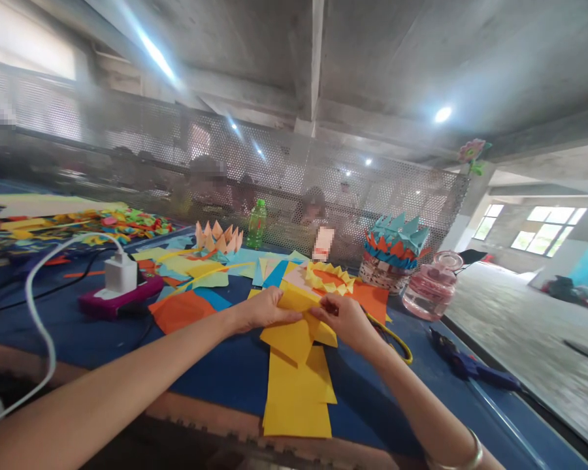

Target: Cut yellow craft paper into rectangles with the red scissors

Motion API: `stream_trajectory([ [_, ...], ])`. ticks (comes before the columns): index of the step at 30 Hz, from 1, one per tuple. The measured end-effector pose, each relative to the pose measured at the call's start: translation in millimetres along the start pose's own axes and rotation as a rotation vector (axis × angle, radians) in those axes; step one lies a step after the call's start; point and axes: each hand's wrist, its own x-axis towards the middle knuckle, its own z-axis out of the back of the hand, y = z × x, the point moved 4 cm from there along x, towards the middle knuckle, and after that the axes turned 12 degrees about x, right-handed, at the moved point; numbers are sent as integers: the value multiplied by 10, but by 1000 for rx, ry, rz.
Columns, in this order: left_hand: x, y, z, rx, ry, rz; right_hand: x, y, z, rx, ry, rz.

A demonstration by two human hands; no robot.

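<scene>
Between my two hands is a piece of yellow paper (pixel 298 299), raised a little over the table. My left hand (pixel 264 308) pinches its left side, thumb in front and fingers behind. On the right side my right hand (pixel 340 315) grips the same paper between thumb and fingertips. Below lie several more yellow sheets (pixel 298 398), overlapping and reaching to the table's front edge. Just behind the held paper rests a ring of pointed yellow paper folds (pixel 330 277). Part of the held paper is covered by my fingers.
A purple power strip (pixel 120 297) with a white charger (pixel 121 273) stands left. Orange paper (pixel 181 312) lies beside it. Behind are a peach folded-paper ring (pixel 219 238) and a green bottle (pixel 257 224). Rightward are a basket (pixel 385 271), a pink jar (pixel 430 287) and a glue gun (pixel 475 365).
</scene>
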Motion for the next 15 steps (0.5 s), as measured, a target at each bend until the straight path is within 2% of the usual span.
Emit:
stream_trajectory([
  [4, 6, -14, 27, 8, 4, 50, -20, -48, -30, 34, 13, -28],
  [10, 23, -54, 130, -76, -161, 88, -9, -71, 32, 45, 6, -15],
  [15, 22, -56, 125, -112, -155, 119, 2, -125, 30, 61, -36, -10],
])
